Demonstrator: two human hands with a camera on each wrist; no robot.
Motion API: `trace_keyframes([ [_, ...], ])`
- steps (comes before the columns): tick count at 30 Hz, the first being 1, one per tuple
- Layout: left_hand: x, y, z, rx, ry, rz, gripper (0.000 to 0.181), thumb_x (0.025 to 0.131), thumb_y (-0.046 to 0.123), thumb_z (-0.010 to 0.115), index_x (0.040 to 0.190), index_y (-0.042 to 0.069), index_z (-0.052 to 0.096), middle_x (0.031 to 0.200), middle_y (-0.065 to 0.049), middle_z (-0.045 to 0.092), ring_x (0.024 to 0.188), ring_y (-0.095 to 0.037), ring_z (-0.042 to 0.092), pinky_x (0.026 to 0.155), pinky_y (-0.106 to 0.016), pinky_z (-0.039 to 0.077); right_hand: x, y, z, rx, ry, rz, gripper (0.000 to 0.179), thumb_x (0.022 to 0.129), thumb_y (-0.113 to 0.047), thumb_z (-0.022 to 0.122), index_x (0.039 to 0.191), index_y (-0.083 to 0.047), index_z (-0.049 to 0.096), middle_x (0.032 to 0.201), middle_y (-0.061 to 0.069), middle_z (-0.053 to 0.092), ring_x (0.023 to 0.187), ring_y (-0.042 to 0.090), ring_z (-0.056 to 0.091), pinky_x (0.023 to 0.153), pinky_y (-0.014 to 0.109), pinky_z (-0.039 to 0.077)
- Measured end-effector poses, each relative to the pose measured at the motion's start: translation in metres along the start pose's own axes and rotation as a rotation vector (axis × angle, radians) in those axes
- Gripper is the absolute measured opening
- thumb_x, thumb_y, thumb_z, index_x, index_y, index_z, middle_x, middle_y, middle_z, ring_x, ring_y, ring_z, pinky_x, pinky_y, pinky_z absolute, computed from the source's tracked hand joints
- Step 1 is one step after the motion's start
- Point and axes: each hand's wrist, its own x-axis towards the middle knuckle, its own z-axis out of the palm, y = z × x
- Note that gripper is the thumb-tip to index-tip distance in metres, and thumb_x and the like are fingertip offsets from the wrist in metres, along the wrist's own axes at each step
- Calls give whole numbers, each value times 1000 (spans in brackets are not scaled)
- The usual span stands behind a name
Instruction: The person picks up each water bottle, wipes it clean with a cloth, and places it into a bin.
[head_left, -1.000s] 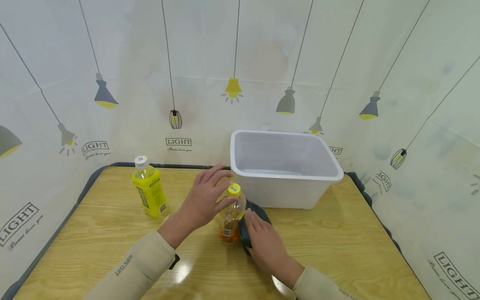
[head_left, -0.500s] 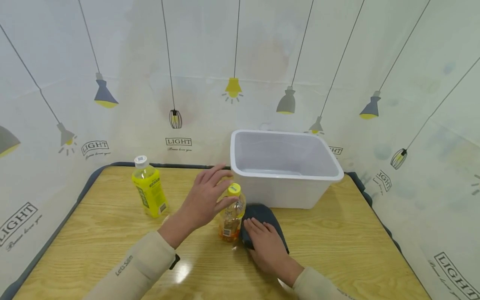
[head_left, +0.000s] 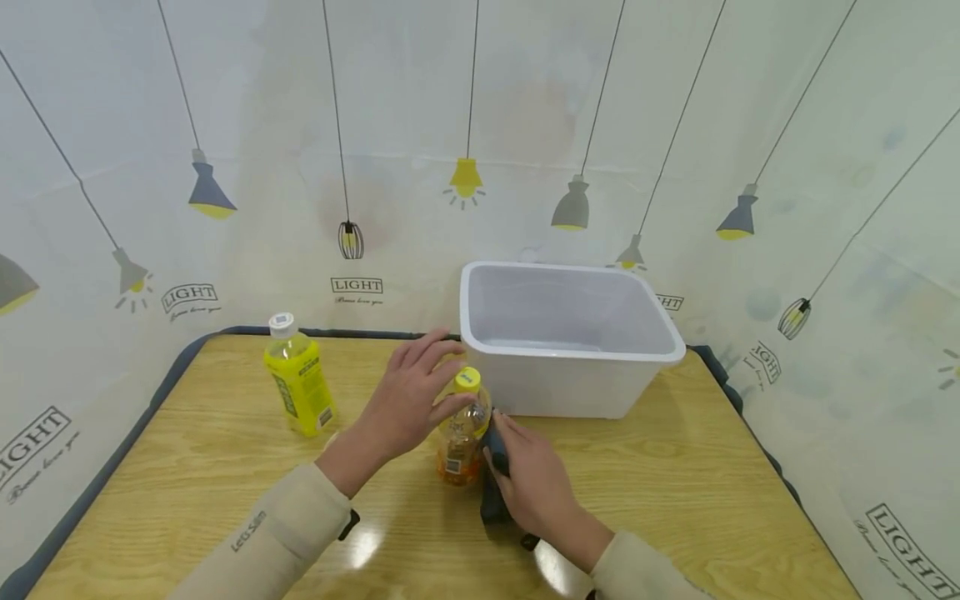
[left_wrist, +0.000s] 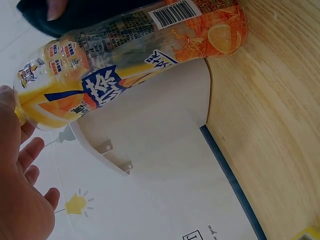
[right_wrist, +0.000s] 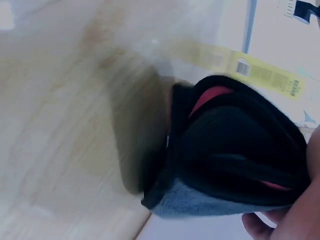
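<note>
A clear plastic drink bottle [head_left: 459,467] with a yellow cap and an orange-printed label stands upright near the table's middle. My left hand [head_left: 408,400] pinches it at the cap and neck between thumb and fingers. The label's fruit print faces the left wrist view on the bottle [left_wrist: 130,70]. At the bottle's right side, my right hand [head_left: 538,487] holds a dark folded cloth [head_left: 493,507]. Up close in the right wrist view, the cloth [right_wrist: 200,200] shows grey fuzzy fabric, black edging and a little red inside its folds.
A white plastic bin [head_left: 558,387] stands behind the hands at the back right. A second bottle [head_left: 302,385], yellow-green with a white cap, is upright at the back left. Lamp-printed curtains surround the wooden table [head_left: 675,500] at its back and sides.
The cloth lay flat under the right palm half a second ago; now it is folded upright in the right hand, beside the bottle. The left hand and bottle have hardly moved.
</note>
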Motion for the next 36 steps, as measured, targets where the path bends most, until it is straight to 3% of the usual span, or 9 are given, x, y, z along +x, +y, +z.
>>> trace_keyframes([
  [6,0,0,0,2,3,1,39,89,44,66,113,13,65,133,-5,57,140,-27,39,111,-50,34,9,-5,-17,88,186,-20,47,99,-25,57,141,-5,50,135,11,61,115,29,64,94,43,53],
  [13,0,0,1,14,26,18,38,87,42,69,112,13,65,132,-7,58,138,-30,41,109,-51,36,23,-7,-35,81,366,-237,49,100,-23,55,142,0,47,135,15,60,121,29,61,96,44,53],
  [17,0,0,2,22,33,20,36,87,40,70,109,13,65,131,-7,58,138,-30,42,108,-50,36,27,-11,-38,3,328,-302,59,97,-24,59,147,0,38,143,14,54,131,28,53,105,45,47],
  [23,0,0,2,27,20,13,35,89,41,67,109,13,64,132,-6,57,139,-29,40,110,-49,35,22,-14,-36,-188,193,-274,95,77,-15,81,152,3,24,153,16,39,139,27,45,108,41,44],
  [26,0,0,2,27,5,3,35,91,43,65,109,13,64,133,-6,56,140,-28,39,111,-49,34,20,-14,-35,-238,159,-263,102,74,-13,84,153,1,22,157,15,34,142,26,41,107,41,45],
  [32,0,0,2,23,-12,-11,35,91,43,64,111,14,63,134,-4,55,141,-27,38,112,-50,34,16,-12,-28,-282,186,-251,107,70,-17,87,153,1,23,157,15,34,141,24,42,103,39,48],
  [36,-1,1,2,20,-9,-11,38,90,42,65,116,14,64,134,-4,56,141,-26,38,113,-49,33,13,-10,-21,-307,228,-238,99,73,-18,84,151,2,27,153,15,40,137,24,48,97,38,53],
])
